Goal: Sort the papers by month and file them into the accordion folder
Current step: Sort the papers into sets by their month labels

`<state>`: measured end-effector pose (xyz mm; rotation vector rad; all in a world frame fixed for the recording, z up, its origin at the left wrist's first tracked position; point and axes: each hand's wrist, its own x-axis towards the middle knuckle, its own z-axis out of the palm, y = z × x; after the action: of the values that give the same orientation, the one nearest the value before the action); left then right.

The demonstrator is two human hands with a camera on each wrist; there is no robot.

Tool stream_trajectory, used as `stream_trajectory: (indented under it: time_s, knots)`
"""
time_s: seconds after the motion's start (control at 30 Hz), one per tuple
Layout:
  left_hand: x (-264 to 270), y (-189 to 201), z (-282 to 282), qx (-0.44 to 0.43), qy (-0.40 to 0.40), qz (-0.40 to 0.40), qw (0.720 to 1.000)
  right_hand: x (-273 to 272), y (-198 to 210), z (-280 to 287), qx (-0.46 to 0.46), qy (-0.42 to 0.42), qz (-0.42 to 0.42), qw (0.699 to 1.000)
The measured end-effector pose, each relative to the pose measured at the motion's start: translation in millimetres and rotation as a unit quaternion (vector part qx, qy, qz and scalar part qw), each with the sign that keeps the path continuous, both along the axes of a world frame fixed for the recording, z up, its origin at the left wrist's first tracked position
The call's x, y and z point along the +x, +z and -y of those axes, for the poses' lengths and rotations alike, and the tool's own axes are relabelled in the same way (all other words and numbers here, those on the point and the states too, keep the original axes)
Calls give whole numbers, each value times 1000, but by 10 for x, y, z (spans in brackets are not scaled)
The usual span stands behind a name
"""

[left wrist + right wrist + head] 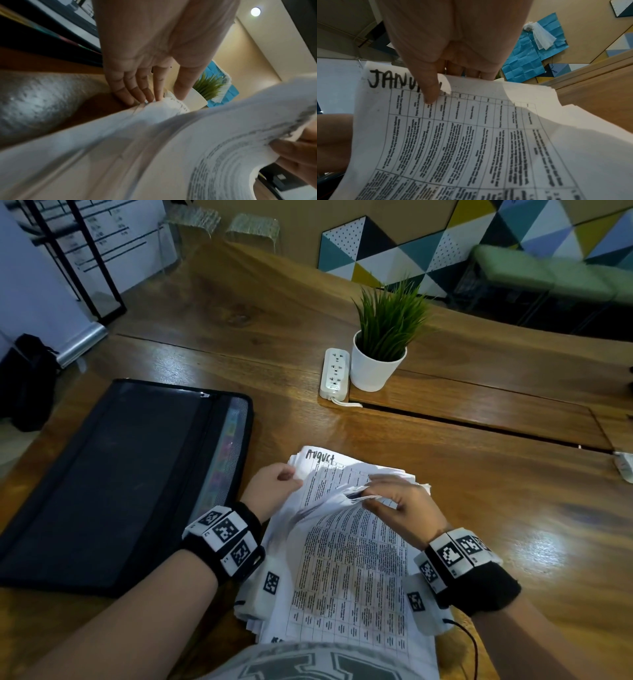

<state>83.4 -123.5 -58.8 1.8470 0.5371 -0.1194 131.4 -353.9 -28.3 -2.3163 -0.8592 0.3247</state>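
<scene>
My right hand pinches the far end of the top white printed sheet with grid tables, thumb on its face and fingers curled behind, and bends it up and back toward me off the stack of white papers that lies in front of me on the brown wooden table. The right wrist view shows the heading on that lifted sheet beginning "JAN" in black marker (my thumb covers the rest of the word). My left hand rests at the far left corner of the stack with fingers nearly straight, their tips pressing the edges of the lower sheets to hold them down, so it clamps nothing. The sheet laid bare beneath reads "August" at its far end. The stack's long axis runs from near me to far, with the headings at the far end. The black zippered mesh accordion folder lies flat to the left of the stack, just beside my left wrist, its long axis also running near to far and angled slightly, with coloured tabs showing dimly through the mesh along its right side. It looks zipped, so I judge no filing has begun. The folder lies left of my grip, the left hand being the nearer to it. A white potted green plant and a white power strip stand far beyond the papers.
</scene>
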Motion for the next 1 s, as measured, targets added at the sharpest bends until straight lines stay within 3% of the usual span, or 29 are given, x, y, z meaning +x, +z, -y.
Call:
stream_trajectory:
  time_s: [0.17, 0.37, 0.6, 0.83, 1.0]
  knots:
    - [-2, 7, 31, 16, -11, 47, 999, -31, -12, 8, 31, -22, -5, 999]
    - [-63, 79, -2, -91, -69, 93, 989, -15, 54, 12, 30, 8, -3, 1000]
    - [-143, 117, -17, -113, -152, 27, 982, -20, -22, -3, 14, 16, 36, 999]
    - [-144, 39, -9, -127, -42, 69, 989, -53, -19, 28, 36, 8, 24, 999]
    - [-168, 131, 29, -160, -132, 33, 978, 4, 46, 27, 5, 33, 35, 999]
